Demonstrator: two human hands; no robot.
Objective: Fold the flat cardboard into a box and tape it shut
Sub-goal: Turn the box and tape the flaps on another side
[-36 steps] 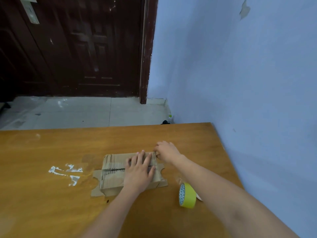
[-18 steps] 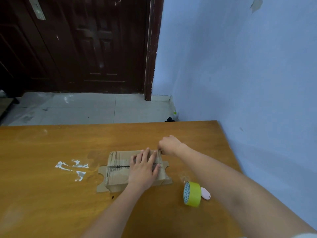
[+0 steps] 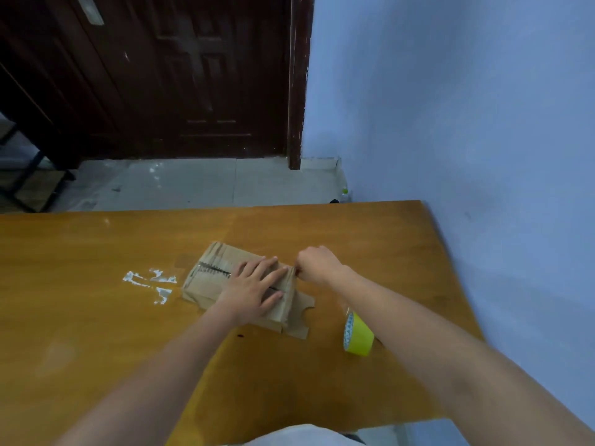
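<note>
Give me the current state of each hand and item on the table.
cardboard box: folded, lying on the table, top seam visible.
left hand: flat, fingers spread, pressing on the box top.
right hand: fingers curled at the box's right end; what it pinches is unclear.
yellow tape roll: on edge, untouched.

No legible text, label, brand or number anywhere. Cardboard box (image 3: 225, 278): dark line of marks along the top seam, too blurred to read as print. Yellow tape roll (image 3: 358, 334): small blue-white pattern on the inner core, no letters made out. Door plate (image 3: 91, 11) at top left: blank at this sharpness.
</note>
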